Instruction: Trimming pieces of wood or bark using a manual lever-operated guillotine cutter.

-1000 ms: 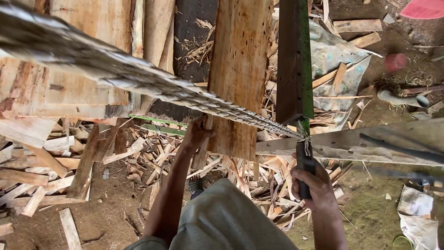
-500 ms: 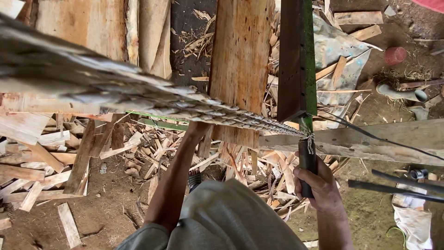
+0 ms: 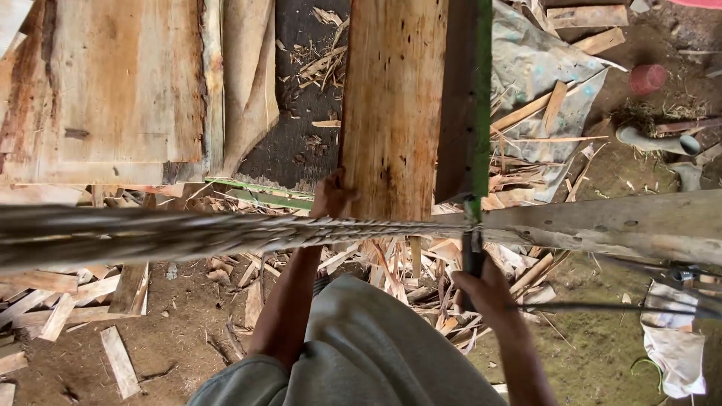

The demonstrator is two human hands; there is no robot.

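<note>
The big weathered sheets of wood [image 3: 113, 90] at your upper left are the largest things here, with the dirt floor [image 3: 173, 331] below them littered with offcuts [image 3: 56, 312]. A grey beam [image 3: 617, 225] crosses at the right, and a blurred, close twisted rope [image 3: 188, 229] stretches from the left edge to the beam, cutting across your view of both arms. A crumpled grey tarp [image 3: 541, 68] lies at upper right, a pink pot [image 3: 647, 77] beyond it.

The plank [image 3: 395, 113] you are working on stands in the centre, its long axis running straight away from you, near end just past the rope. A dark bar with a green edge [image 3: 466, 98] lies beside its right edge, parallel to it.

Your left hand [image 3: 331, 197] is pressed against the plank's lower left corner; whether the fingers curl round it, you cannot tell. Your right hand [image 3: 489, 293] is clamped on a dark handle [image 3: 472, 259] below the bar.

Compared with half a second ago, the rope sits nearly level rather than slanting down to the right.
</note>
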